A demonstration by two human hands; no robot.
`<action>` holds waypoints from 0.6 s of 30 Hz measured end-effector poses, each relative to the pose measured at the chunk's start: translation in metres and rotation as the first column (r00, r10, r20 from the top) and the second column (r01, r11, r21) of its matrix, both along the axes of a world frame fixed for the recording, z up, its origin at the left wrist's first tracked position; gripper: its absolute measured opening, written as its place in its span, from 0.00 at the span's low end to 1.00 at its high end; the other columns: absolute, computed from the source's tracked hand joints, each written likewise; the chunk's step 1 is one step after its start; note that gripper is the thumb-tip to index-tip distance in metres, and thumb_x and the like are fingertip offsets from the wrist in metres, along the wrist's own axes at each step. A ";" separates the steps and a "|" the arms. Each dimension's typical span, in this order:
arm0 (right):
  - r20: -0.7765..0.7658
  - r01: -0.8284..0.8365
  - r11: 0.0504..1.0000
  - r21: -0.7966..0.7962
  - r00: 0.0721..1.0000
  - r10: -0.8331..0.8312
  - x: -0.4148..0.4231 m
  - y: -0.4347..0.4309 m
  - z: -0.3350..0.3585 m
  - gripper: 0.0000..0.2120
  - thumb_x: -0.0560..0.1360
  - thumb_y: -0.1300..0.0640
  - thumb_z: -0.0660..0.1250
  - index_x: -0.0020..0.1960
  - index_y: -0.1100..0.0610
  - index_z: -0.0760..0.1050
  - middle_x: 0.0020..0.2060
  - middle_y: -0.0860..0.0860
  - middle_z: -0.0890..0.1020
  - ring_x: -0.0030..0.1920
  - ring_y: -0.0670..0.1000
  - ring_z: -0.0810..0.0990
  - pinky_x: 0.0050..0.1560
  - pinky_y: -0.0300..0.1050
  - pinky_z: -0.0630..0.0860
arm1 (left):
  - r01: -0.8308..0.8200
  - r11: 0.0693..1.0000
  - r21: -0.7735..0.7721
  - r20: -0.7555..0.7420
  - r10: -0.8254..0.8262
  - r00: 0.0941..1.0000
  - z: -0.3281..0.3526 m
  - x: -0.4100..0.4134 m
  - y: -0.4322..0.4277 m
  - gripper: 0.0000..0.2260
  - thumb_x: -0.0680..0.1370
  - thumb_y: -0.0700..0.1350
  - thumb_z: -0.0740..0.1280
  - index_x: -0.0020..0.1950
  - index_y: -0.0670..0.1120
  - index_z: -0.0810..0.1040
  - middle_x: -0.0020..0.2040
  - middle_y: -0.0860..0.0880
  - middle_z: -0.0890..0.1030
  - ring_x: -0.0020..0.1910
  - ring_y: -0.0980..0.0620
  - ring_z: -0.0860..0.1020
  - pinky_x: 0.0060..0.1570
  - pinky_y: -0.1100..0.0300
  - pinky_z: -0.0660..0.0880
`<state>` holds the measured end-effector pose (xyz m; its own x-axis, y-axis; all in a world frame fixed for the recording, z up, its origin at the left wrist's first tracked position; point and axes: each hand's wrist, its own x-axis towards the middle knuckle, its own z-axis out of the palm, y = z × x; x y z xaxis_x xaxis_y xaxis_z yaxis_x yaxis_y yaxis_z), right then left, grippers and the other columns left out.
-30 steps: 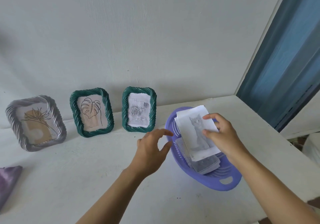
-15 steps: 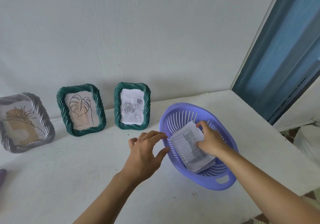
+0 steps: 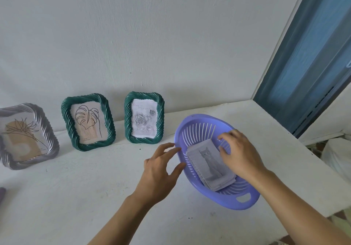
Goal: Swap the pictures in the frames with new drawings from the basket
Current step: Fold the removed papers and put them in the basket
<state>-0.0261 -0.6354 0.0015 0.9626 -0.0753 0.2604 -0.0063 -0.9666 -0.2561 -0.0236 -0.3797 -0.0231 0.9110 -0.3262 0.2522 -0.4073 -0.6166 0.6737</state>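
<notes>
A purple slotted basket [image 3: 245,205] stands on the white table [image 3: 76,187] with a stack of drawings in it. On top lies a grey cat drawing [image 3: 208,161]. My right hand [image 3: 240,153] is down on its right edge, thumb on the sheet and fingers curled at the far corner. My left hand [image 3: 160,170] is open, its fingertips and thumb at the basket's left rim. Against the wall lean a silver frame [image 3: 46,129] with a flower sketch, a green frame [image 3: 67,119] with a leaf sketch, and a second green frame [image 3: 128,119] with a rose drawing.
A blue door or shutter [image 3: 307,55] rises at the right, beyond the table's right edge. Below that edge lies a white bag [image 3: 338,155]. A bit of purple cloth [image 3: 1,193] shows at the far left edge of the table.
My right hand has lowered the cat drawing from above the basket down flat onto the stack inside it. My left hand has stayed by the basket's left rim.
</notes>
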 end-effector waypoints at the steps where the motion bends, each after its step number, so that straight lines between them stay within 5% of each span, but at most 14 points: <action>1: 0.099 -0.002 1.000 -0.023 0.995 0.004 -0.003 -0.004 0.001 0.11 0.71 0.59 0.72 0.53 0.54 0.79 0.49 0.51 0.78 0.51 0.58 0.79 0.46 0.53 0.76 | -0.004 1.000 -0.021 -0.032 0.003 0.999 0.000 -0.001 0.000 0.24 0.76 0.62 0.66 0.71 0.58 0.72 0.67 0.60 0.72 0.59 0.60 0.76 0.61 0.46 0.75; 4: 0.183 0.155 0.988 -0.027 0.972 -0.147 -0.014 -0.013 0.003 0.11 0.71 0.57 0.73 0.52 0.50 0.80 0.50 0.47 0.80 0.56 0.56 0.77 0.52 0.56 0.71 | -0.003 0.998 -0.065 -0.108 -0.004 0.994 -0.002 -0.002 -0.001 0.32 0.72 0.67 0.66 0.75 0.60 0.68 0.61 0.61 0.76 0.55 0.63 0.78 0.59 0.49 0.76; 8: -0.012 0.164 0.966 0.198 0.986 -0.164 -0.022 -0.021 -0.013 0.18 0.74 0.56 0.71 0.63 0.51 0.75 0.62 0.47 0.74 0.61 0.56 0.75 0.57 0.55 0.73 | 0.003 0.997 -0.083 -0.153 -0.016 0.988 0.002 -0.001 -0.003 0.33 0.73 0.61 0.70 0.76 0.55 0.67 0.57 0.58 0.78 0.52 0.61 0.80 0.56 0.56 0.78; 12: 0.084 0.098 0.936 0.338 0.987 -0.134 -0.018 -0.017 -0.020 0.18 0.74 0.61 0.70 0.63 0.54 0.76 0.62 0.49 0.75 0.60 0.54 0.76 0.57 0.47 0.72 | -0.028 0.997 -0.073 -0.138 0.017 0.990 0.007 0.001 -0.003 0.31 0.74 0.58 0.71 0.76 0.52 0.69 0.57 0.58 0.78 0.51 0.61 0.79 0.57 0.53 0.78; 18: 0.103 0.119 0.920 0.374 0.980 -0.168 -0.010 -0.009 -0.017 0.17 0.74 0.62 0.69 0.62 0.54 0.76 0.62 0.48 0.76 0.60 0.54 0.76 0.55 0.45 0.71 | -0.051 0.998 -0.041 -0.154 0.044 0.987 0.008 0.007 -0.001 0.34 0.71 0.66 0.67 0.75 0.55 0.69 0.58 0.60 0.78 0.51 0.62 0.79 0.59 0.44 0.75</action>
